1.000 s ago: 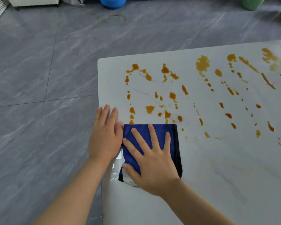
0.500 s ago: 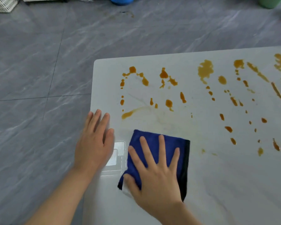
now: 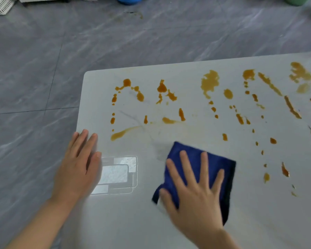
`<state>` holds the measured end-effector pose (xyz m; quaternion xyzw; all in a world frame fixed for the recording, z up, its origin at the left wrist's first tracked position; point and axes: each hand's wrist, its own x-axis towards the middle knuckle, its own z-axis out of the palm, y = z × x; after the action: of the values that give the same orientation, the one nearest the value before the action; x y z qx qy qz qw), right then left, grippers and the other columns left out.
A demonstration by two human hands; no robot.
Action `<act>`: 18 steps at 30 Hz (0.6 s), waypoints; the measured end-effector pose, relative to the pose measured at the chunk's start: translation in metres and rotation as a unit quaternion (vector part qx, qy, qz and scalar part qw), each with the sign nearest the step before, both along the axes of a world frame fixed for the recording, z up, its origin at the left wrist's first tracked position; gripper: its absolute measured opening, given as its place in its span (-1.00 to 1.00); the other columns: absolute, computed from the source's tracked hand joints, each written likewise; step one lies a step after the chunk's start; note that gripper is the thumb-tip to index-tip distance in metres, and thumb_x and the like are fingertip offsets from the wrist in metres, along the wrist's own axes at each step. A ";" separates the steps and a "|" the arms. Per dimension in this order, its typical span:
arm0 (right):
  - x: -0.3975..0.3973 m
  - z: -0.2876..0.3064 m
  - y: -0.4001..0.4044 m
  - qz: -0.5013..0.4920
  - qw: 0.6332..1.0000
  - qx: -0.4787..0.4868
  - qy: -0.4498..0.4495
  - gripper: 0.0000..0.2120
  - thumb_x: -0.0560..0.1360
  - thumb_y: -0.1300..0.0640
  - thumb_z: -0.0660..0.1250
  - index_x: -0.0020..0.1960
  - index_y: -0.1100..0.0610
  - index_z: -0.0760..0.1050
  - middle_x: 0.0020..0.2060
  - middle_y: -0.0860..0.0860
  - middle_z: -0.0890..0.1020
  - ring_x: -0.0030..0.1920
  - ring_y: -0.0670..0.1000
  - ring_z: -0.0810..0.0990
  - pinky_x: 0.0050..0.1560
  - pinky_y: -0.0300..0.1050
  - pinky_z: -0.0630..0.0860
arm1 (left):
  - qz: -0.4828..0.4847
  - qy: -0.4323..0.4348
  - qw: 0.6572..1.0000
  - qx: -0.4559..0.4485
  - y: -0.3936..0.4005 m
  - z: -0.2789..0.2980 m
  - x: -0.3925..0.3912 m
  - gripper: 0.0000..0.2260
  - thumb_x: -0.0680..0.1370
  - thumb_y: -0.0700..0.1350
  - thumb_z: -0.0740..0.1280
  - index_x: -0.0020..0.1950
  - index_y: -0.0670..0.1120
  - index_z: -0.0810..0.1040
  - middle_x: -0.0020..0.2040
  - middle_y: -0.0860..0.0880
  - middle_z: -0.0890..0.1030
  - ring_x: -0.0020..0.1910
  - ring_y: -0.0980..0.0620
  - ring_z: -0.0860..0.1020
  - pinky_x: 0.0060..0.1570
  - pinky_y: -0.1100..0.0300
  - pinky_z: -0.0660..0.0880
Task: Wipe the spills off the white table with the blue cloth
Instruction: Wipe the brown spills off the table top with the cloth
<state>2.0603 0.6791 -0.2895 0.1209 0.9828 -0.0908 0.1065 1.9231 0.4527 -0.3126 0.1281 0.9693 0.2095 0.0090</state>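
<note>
My right hand [image 3: 196, 191] lies flat with spread fingers on the folded blue cloth [image 3: 221, 168], pressing it onto the white table [image 3: 169, 221]. My left hand [image 3: 77, 168] rests flat on the table's left edge, fingers straight and together. Orange-brown spills [image 3: 162, 88] dot the table beyond the cloth in several rows, from the far left corner to the right edge. A smeared streak [image 3: 122, 133] lies just beyond my left hand's fingertips. The surface right in front of the cloth shows only faint yellowish traces.
A bright patch of reflected rectangles [image 3: 118, 174] sits on the table between my hands. Grey tiled floor [image 3: 34, 78] lies left and beyond the table. A white basket [image 3: 0, 5], a blue tub [image 3: 128, 0] and a green container [image 3: 296, 0] stand at the far edge.
My right hand has slid the cloth to the right, away from my left hand. Several drops near the front have gone, leaving smears. The left hand has stayed on the table edge.
</note>
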 end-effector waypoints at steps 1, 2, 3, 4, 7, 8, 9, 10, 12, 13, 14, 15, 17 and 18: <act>0.001 0.000 -0.007 0.026 1.000 -0.006 0.003 -0.40 0.42 -0.32 0.05 0.37 -0.09 0.34 0.44 0.03 0.31 0.43 0.34 0.16 0.26 0.54 0.06 | -0.002 0.000 1.000 0.001 0.000 0.000 0.000 -0.51 0.52 0.04 0.07 0.43 -0.07 0.30 0.50 -0.01 0.20 0.49 0.11 0.03 0.37 0.16 0.07; -0.002 -0.001 -0.009 0.047 0.999 -0.009 0.005 -0.41 0.43 -0.32 0.05 0.37 -0.10 0.34 0.44 0.03 0.31 0.43 0.35 0.16 0.25 0.54 0.06 | -0.002 -0.002 1.000 0.003 0.000 0.000 0.000 -0.51 0.52 0.04 0.07 0.43 -0.07 0.30 0.50 0.00 0.20 0.49 0.12 0.03 0.37 0.16 0.06; -0.009 -0.002 -0.008 0.063 0.998 -0.011 0.008 -0.43 0.43 -0.32 0.05 0.37 -0.12 0.33 0.43 0.02 0.32 0.42 0.35 0.18 0.25 0.55 0.08 | -0.001 -0.004 1.000 0.005 0.000 0.001 0.000 -0.51 0.52 0.05 0.06 0.43 -0.07 0.30 0.50 0.01 0.19 0.49 0.14 0.02 0.37 0.16 0.06; -0.018 -0.003 -0.002 0.073 0.997 -0.009 0.012 -0.44 0.44 -0.33 0.04 0.37 -0.14 0.32 0.43 0.00 0.33 0.42 0.34 0.18 0.25 0.55 0.09 | 0.000 -0.004 1.000 0.005 0.000 0.001 0.000 -0.51 0.52 0.06 0.06 0.43 -0.06 0.31 0.50 0.01 0.20 0.49 0.16 0.02 0.37 0.15 0.07; -0.047 -0.006 0.029 0.065 0.998 0.008 0.018 -0.43 0.47 -0.34 -0.10 0.44 -0.22 0.13 0.49 -0.07 0.18 0.49 0.27 0.02 0.28 0.51 -0.01 | 0.000 -0.008 1.000 0.006 -0.001 0.000 -0.001 -0.50 0.51 0.08 0.06 0.43 -0.05 0.30 0.50 0.03 0.19 0.48 0.19 0.01 0.38 0.14 0.06; -0.054 -0.007 0.045 0.040 0.999 0.014 0.010 -0.42 0.46 -0.36 -0.18 0.46 -0.25 0.01 0.52 -0.09 0.06 0.50 0.23 -0.10 0.31 0.49 -0.07 | 0.000 -0.010 1.000 0.008 -0.001 0.000 -0.001 -0.50 0.51 0.08 0.06 0.43 -0.05 0.30 0.50 0.04 0.18 0.48 0.19 0.01 0.40 0.14 0.04; -0.059 -0.008 0.062 0.005 1.000 0.024 0.001 -0.40 0.45 -0.37 -0.25 0.46 -0.26 -0.11 0.53 -0.11 -0.05 0.50 0.19 -0.20 0.33 0.46 -0.12 | 0.001 -0.011 1.000 0.009 -0.002 -0.001 -0.001 -0.50 0.51 0.07 0.06 0.43 -0.05 0.30 0.50 0.04 0.18 0.48 0.19 0.01 0.40 0.15 0.03; -0.059 -0.009 0.078 -0.033 0.999 0.036 -0.003 -0.40 0.44 -0.38 -0.29 0.45 -0.27 -0.18 0.52 -0.13 -0.13 0.49 0.15 -0.27 0.34 0.44 -0.15 | 0.001 -0.009 1.000 0.011 -0.002 -0.001 -0.001 -0.50 0.51 0.07 0.07 0.43 -0.05 0.30 0.50 0.05 0.18 0.48 0.19 0.01 0.40 0.15 0.04; -0.043 -0.011 0.103 -0.100 0.994 0.042 -0.011 -0.38 0.41 -0.40 -0.34 0.45 -0.28 -0.22 0.50 -0.17 -0.22 0.48 0.10 -0.34 0.37 0.41 -0.16 | 0.001 -0.008 1.000 0.014 -0.001 -0.001 -0.001 -0.50 0.51 0.07 0.07 0.43 -0.04 0.30 0.49 0.06 0.18 0.47 0.21 0.01 0.38 0.14 0.06; -0.030 -0.010 0.108 -0.119 0.992 0.039 -0.018 -0.36 0.40 -0.41 -0.37 0.45 -0.28 -0.20 0.48 -0.19 -0.26 0.47 0.09 -0.35 0.38 0.41 -0.15 | 0.001 -0.007 1.000 0.015 -0.001 -0.002 -0.001 -0.50 0.51 0.07 0.07 0.42 -0.04 0.31 0.49 0.06 0.18 0.47 0.23 0.01 0.37 0.13 0.07; -0.015 -0.009 0.106 -0.123 0.991 0.040 -0.024 -0.33 0.40 -0.42 -0.38 0.46 -0.26 -0.18 0.47 -0.19 -0.28 0.48 0.10 -0.35 0.37 0.43 -0.14 | 0.003 -0.005 1.000 0.017 -0.001 -0.002 -0.001 -0.51 0.51 0.06 0.08 0.42 -0.04 0.31 0.49 0.05 0.19 0.46 0.24 0.01 0.37 0.12 0.08; -0.002 -0.007 0.097 -0.113 0.992 0.042 -0.025 -0.32 0.40 -0.43 -0.36 0.47 -0.24 -0.11 0.47 -0.17 -0.24 0.49 0.14 -0.30 0.35 0.45 -0.10 | 0.004 -0.003 1.000 0.019 -0.001 -0.002 -0.002 -0.51 0.50 0.06 0.08 0.42 -0.06 0.32 0.49 0.03 0.20 0.45 0.24 0.01 0.37 0.12 0.09; 0.016 -0.002 0.077 -0.069 0.996 0.033 -0.040 -0.34 0.45 -0.39 -0.25 0.46 -0.17 0.10 0.51 -0.07 0.06 0.49 0.24 -0.07 0.26 0.49 0.05 | -0.001 0.001 1.000 0.026 0.001 -0.002 -0.002 -0.48 0.50 0.10 0.06 0.41 -0.08 0.33 0.49 -0.02 0.21 0.45 0.22 0.02 0.38 0.11 0.07; 0.019 0.000 0.070 -0.045 0.997 0.032 -0.049 -0.37 0.48 -0.36 -0.21 0.45 -0.14 0.17 0.49 -0.02 0.19 0.47 0.27 0.02 0.22 0.49 0.10 | -0.002 0.000 0.999 0.032 0.001 -0.002 -0.002 -0.45 0.49 0.14 0.03 0.41 -0.09 0.33 0.49 -0.03 0.22 0.45 0.21 0.02 0.39 0.12 0.05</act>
<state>2.0798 0.7488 -0.2893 0.1730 0.9723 -0.0579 0.1459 1.9211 0.4538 -0.3144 0.1306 0.9619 0.2403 0.0056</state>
